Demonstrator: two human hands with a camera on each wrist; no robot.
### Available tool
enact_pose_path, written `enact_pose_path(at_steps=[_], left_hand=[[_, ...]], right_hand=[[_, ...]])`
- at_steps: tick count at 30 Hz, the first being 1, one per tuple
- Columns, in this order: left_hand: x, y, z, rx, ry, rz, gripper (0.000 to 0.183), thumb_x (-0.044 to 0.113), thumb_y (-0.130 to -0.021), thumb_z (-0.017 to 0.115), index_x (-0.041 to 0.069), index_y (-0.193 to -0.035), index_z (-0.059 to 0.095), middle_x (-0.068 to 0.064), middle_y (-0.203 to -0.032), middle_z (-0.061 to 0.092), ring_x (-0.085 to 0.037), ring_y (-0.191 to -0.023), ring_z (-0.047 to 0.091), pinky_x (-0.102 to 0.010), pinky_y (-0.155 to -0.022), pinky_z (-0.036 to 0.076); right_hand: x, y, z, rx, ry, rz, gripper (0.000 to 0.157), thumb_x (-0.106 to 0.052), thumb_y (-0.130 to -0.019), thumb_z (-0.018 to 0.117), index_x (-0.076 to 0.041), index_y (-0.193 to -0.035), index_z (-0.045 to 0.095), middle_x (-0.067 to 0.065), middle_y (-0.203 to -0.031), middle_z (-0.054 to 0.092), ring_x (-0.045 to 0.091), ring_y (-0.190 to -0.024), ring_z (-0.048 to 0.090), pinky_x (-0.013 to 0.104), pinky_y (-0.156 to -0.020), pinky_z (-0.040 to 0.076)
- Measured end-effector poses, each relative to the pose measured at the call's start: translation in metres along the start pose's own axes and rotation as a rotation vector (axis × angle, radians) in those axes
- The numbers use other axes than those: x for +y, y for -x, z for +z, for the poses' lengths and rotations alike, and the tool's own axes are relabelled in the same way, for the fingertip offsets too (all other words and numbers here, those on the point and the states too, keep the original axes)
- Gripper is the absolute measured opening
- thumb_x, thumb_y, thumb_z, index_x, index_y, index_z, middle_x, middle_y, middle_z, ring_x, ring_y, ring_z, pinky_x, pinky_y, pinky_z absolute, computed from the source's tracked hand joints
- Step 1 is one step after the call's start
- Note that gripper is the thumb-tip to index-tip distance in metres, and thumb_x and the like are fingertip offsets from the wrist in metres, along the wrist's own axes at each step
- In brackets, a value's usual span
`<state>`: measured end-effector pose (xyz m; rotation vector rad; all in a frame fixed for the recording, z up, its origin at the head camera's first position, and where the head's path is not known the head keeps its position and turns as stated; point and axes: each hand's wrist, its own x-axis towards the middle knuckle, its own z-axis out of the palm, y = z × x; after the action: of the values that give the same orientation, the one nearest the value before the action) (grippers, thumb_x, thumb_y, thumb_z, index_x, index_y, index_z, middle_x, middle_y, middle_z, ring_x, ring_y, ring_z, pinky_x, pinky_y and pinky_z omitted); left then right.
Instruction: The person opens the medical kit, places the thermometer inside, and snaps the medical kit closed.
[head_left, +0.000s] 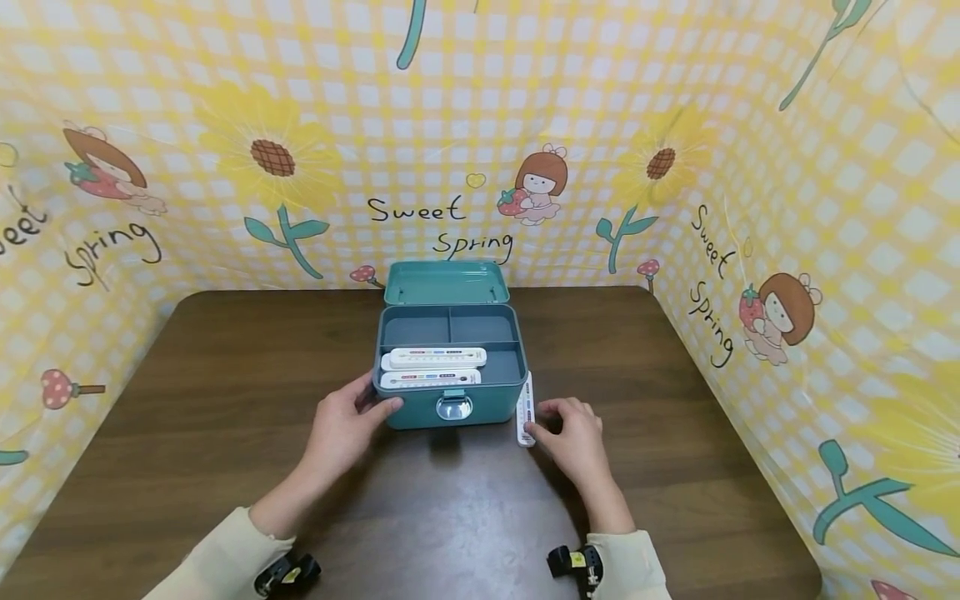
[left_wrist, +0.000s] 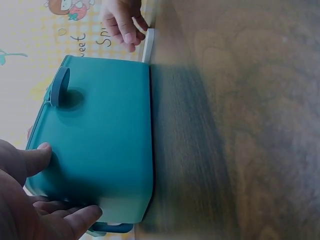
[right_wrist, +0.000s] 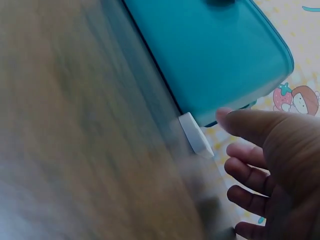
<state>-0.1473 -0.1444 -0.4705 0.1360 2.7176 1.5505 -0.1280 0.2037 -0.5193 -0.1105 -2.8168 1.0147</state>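
A teal storage box (head_left: 412, 412) stands on the table with its lid tipped back. In its inner tray lie white thermometers (head_left: 438, 358) with printed scales, lengthwise in the front part. My left hand (head_left: 347, 423) holds the box's front left corner, thumb on the front face and fingers along the side. Flat on the table against the box's right side lies another white thermometer (head_left: 525, 412). Just right of it is my right hand (head_left: 576, 437), its fingers loosely bent. In the right wrist view the thumb (right_wrist: 245, 122) hovers beside the white thermometer (right_wrist: 196, 135), with nothing held.
The dark wooden table (head_left: 262, 358) reaches back to a yellow checked cloth (head_left: 322, 150) that hangs round three sides. The raised lid (head_left: 447, 283) stands near that cloth. A metal clasp (head_left: 454, 407) sits on the box front. The tray has dividers at the back.
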Motion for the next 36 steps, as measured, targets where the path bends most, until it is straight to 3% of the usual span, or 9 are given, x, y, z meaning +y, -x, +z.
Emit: enact_pose_path(at_steps=[5, 13, 17, 24, 36], left_hand=[[0.0, 0.0, 0.001, 0.001, 0.003, 0.008, 0.073, 0.043, -0.094, 0.075, 0.006, -0.151, 0.051, -0.016, -0.146, 0.058, -0.032, -0.133, 0.059, -0.043, -0.1, 0.053], [0.0, 0.0, 0.003, -0.001, -0.006, 0.008, 0.075, 0.045, -0.092, 0.075, 0.005, -0.151, 0.05, -0.017, -0.147, 0.058, -0.032, -0.131, 0.06, -0.043, -0.098, 0.054], [0.0, 0.0, 0.003, -0.004, -0.011, 0.007, 0.076, 0.045, -0.092, 0.075, 0.005, -0.151, 0.05, -0.016, -0.147, 0.058, -0.032, -0.131, 0.061, -0.043, -0.098, 0.054], [0.0, 0.0, 0.002, -0.002, -0.024, 0.005, 0.075, 0.046, -0.093, 0.075, 0.005, -0.151, 0.05, -0.016, -0.146, 0.058, -0.031, -0.131, 0.061, -0.043, -0.099, 0.054], [0.0, 0.0, 0.0, 0.009, -0.024, -0.005, 0.075, 0.045, -0.093, 0.075, 0.004, -0.151, 0.05, -0.018, -0.146, 0.058, -0.032, -0.131, 0.06, -0.044, -0.099, 0.054]], right_hand=[[-0.003, 0.005, 0.003, 0.014, 0.072, -0.001, 0.038, -0.037, -0.081, 0.088, -0.013, -0.108, 0.076, 0.004, -0.107, 0.068, 0.026, -0.104, 0.056, 0.047, -0.097, 0.037], [0.001, 0.009, 0.009, -0.019, 0.206, -0.026, 0.067, -0.055, -0.064, 0.094, -0.011, -0.109, 0.072, 0.005, -0.108, 0.065, 0.026, -0.104, 0.052, 0.052, -0.101, 0.035], [0.003, 0.009, 0.011, 0.002, 0.223, -0.032, 0.062, -0.055, -0.063, 0.095, -0.011, -0.1, 0.071, 0.004, -0.102, 0.063, 0.026, -0.1, 0.051, 0.05, -0.097, 0.036], [0.002, 0.01, 0.013, 0.046, 0.223, 0.004, 0.044, -0.048, -0.071, 0.093, -0.012, -0.087, 0.073, 0.004, -0.095, 0.062, 0.026, -0.096, 0.051, 0.044, -0.093, 0.038], [0.004, 0.002, 0.011, 0.192, 0.104, 0.081, 0.032, -0.03, -0.076, 0.089, -0.006, -0.095, 0.079, 0.009, -0.093, 0.068, 0.032, -0.094, 0.056, 0.05, -0.091, 0.04]])
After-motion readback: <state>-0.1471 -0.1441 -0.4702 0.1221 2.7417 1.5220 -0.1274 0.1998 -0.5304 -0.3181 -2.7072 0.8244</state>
